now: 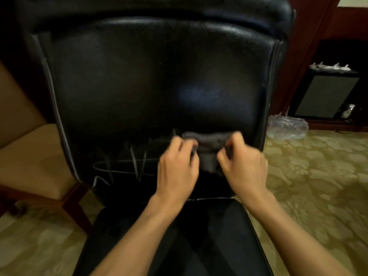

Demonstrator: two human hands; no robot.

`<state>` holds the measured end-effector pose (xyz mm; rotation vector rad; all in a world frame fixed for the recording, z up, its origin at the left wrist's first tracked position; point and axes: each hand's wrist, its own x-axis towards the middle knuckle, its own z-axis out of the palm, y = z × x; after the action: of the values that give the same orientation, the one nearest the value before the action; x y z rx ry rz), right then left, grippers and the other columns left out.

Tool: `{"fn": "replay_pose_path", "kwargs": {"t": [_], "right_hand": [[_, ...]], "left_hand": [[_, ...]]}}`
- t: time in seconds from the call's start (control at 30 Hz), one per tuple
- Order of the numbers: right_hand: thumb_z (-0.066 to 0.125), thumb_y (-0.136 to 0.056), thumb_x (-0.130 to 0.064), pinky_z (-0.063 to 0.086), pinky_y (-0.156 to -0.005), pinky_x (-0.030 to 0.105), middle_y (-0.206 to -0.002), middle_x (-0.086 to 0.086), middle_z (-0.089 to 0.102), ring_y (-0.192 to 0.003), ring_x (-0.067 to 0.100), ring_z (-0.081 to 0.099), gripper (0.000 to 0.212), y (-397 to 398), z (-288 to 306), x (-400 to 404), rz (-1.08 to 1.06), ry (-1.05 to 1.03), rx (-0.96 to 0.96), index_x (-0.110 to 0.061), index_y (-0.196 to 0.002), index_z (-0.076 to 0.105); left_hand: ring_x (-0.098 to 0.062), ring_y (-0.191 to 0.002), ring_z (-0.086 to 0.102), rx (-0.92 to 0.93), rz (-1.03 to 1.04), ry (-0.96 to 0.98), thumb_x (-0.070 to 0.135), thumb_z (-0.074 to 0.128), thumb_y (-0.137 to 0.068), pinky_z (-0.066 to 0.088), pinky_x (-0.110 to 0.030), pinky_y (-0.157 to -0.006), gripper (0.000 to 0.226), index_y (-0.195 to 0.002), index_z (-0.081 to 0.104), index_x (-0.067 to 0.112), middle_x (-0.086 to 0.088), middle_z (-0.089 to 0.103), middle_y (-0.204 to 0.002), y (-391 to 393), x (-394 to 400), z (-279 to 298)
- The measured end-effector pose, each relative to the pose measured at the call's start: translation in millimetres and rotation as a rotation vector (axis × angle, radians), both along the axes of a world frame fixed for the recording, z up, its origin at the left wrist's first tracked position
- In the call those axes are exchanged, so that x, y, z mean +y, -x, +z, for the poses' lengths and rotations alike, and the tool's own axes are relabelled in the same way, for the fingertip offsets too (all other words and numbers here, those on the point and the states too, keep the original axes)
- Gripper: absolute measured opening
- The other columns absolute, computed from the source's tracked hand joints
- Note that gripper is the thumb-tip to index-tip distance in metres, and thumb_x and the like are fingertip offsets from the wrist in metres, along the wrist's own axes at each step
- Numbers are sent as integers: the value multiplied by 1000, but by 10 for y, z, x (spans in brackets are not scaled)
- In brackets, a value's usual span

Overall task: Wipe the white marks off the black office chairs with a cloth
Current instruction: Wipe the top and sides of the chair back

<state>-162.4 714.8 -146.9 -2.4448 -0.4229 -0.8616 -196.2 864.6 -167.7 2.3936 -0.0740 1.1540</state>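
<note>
And here's the cloth (207, 145), a dark grey rag bunched up low on the backrest of the black office chair (155, 76), right of centre, stretched between both hands. The left hand (177, 166) grips its left end, fingers curled round the fabric; the right hand (244, 160) pinches the right end, fingers hooked in tight. Both are blurred, so how each finger lies is hard to read. A tail of the cloth hangs down between the two wrists.

Just left of the cloth, the white marks (127, 162) are plain to see: zigzag scribbles and a long loop across the bottom of the backrest, running out toward the chair's left edge. The leather above them shines with a pale bluish patch near the middle.

Near us, both bare forearms reach in over the chair's black seat (235, 236).

Out to the left stands a tan upholstered chair (29, 156) with a reddish wooden leg. The floor is a pale green patterned carpet (318, 176). Far right, a crumpled clear plastic bag (286, 127) lies on that carpet, beside a dark wooden cabinet (326, 92) with a grey panel.
</note>
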Motion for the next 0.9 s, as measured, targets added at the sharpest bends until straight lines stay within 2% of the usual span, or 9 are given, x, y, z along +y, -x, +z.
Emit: {"fn": "replay_pose_path", "kwargs": {"t": [0.1, 0.17, 0.27, 0.4, 0.47, 0.6, 0.67, 0.77, 0.9], "right_hand": [[61, -88, -29, 45, -57, 41, -71, 10, 66, -69, 43, 64, 18, -37, 570, 254, 69, -138, -166, -16, -97, 53], [58, -92, -30, 42, -64, 41, -82, 12, 67, -80, 43, 63, 22, -96, 709, 453, 81, -65, -102, -15, -107, 54], [55, -93, -31, 46, -67, 43, -91, 17, 69, -84, 44, 65, 30, -124, 355, 659, 41, 42, 13, -14, -118, 53], [52, -94, -33, 49, -63, 40, -88, 8, 70, -79, 38, 68, 26, 57, -380, 650, 97, 163, 169, -16, -113, 49], [52, -94, -34, 48, -62, 39, -85, 4, 70, -78, 36, 69, 20, 130, -428, 624, 135, 175, 217, -18, -105, 46], [67, -85, -27, 45, -52, 37, -67, 9, 65, -62, 40, 64, 19, 87, 136, 656, 131, -49, -50, -16, -91, 53], [64, -87, -27, 46, -56, 40, -69, 8, 65, -67, 41, 64, 16, 13, 461, 704, 152, -169, -116, -16, -94, 54], [57, -93, -30, 43, -64, 42, -84, 15, 68, -82, 45, 63, 20, -86, 460, 837, 96, -89, 31, -16, -106, 52], [50, -96, -34, 46, -68, 41, -94, 14, 70, -88, 42, 66, 25, 58, -117, 949, 117, 85, 196, -16, -114, 48]], "left_hand": [[-25, -82, 59, -183, 63, 81, 15, 57, -88, 46, -33, -75, 22, -104, 70, 8, -13, 60, -94, -64, 224, 529], [-25, -83, 59, -172, 132, 93, 10, 63, -87, 43, -30, -75, 19, -105, 69, 10, -12, 60, -96, -89, 397, 641], [-32, -84, 61, -49, 168, 68, 9, 64, -85, 45, -37, -76, 20, -105, 67, 11, -13, 59, -97, -50, 520, 307], [-36, -80, 65, 156, 174, 11, 8, 68, -81, 54, -42, -66, 23, -104, 65, 9, -12, 57, -96, 234, 509, -423], [-34, -79, 67, 213, 167, 44, 8, 71, -81, 56, -40, -65, 25, -105, 65, 10, -9, 57, -97, 326, 510, -523], [-27, -85, 61, -47, 139, 73, 16, 57, -86, 49, -37, -75, 21, -103, 67, 9, -11, 59, -95, 231, 550, 48], [-21, -86, 56, -153, 155, 82, 12, 60, -87, 44, -30, -77, 18, -103, 68, 8, -12, 60, -96, 133, 611, 440], [-25, -86, 58, -79, 204, 56, 10, 64, -86, 43, -32, -76, 19, -104, 66, 11, -11, 58, -99, 19, 676, 572], [-37, -82, 63, 95, 218, -14, 6, 67, -82, 52, -43, -69, 22, -104, 65, 8, -13, 55, -97, 213, 743, -72]]}}
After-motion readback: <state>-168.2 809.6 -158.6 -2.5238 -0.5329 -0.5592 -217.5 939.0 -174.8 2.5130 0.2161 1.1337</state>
